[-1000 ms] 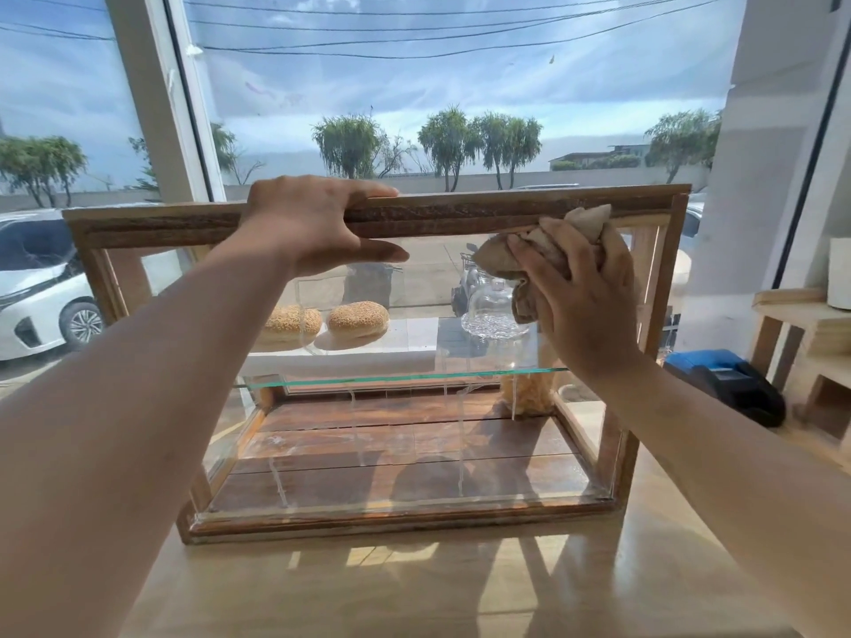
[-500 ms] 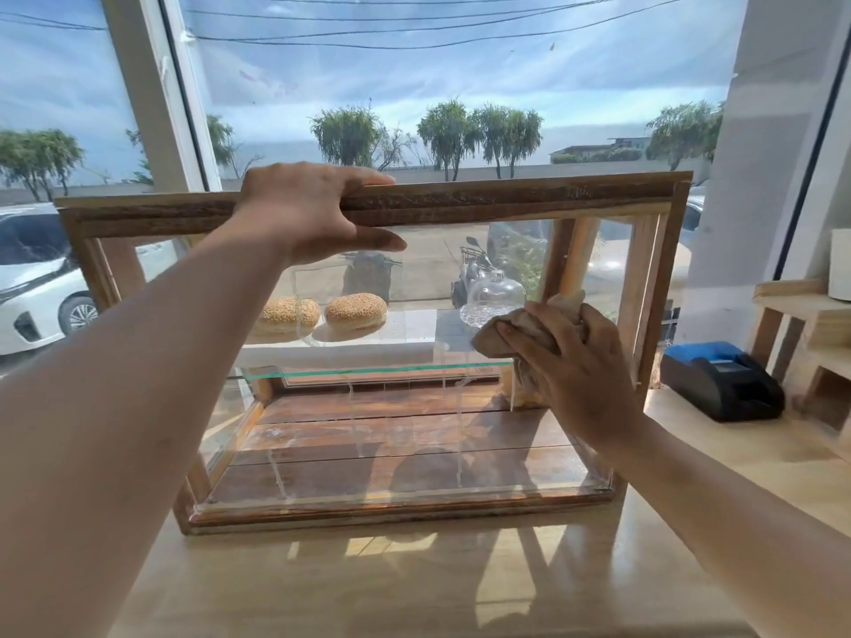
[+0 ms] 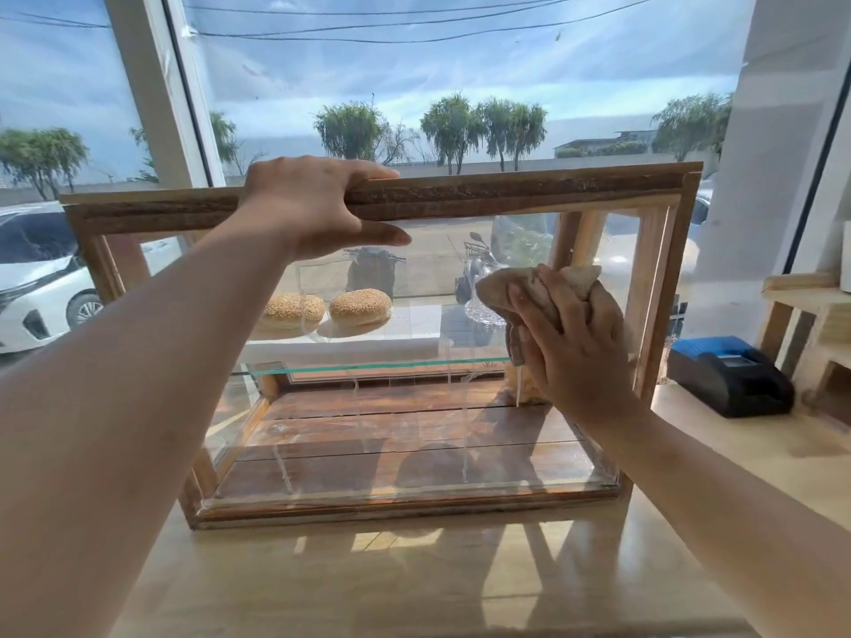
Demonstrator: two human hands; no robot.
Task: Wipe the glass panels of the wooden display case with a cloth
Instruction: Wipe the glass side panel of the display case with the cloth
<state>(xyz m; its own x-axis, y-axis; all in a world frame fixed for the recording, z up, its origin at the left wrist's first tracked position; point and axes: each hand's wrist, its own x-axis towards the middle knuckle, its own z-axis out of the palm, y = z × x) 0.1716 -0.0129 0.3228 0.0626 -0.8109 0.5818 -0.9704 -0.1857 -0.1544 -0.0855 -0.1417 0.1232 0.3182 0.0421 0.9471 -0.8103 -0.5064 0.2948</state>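
A wooden display case with glass panels stands on the counter in front of me. My left hand grips its top front rail, thumb under the wood. My right hand presses a crumpled beige cloth flat against the right half of the front glass, at about the height of the inner glass shelf. Two sesame buns lie on that shelf at the left. A clear glass jar sits behind the cloth, partly hidden.
The case rests on a pale wooden counter. A black and blue receipt printer sits to the right of the case, with light wooden shelving beyond it. A large window behind shows a white car, trees and parked scooters.
My right hand with the cloth moved from the top right corner of the front glass down to mid-height, then slightly up and right. My left hand has kept its hold on the top rail.
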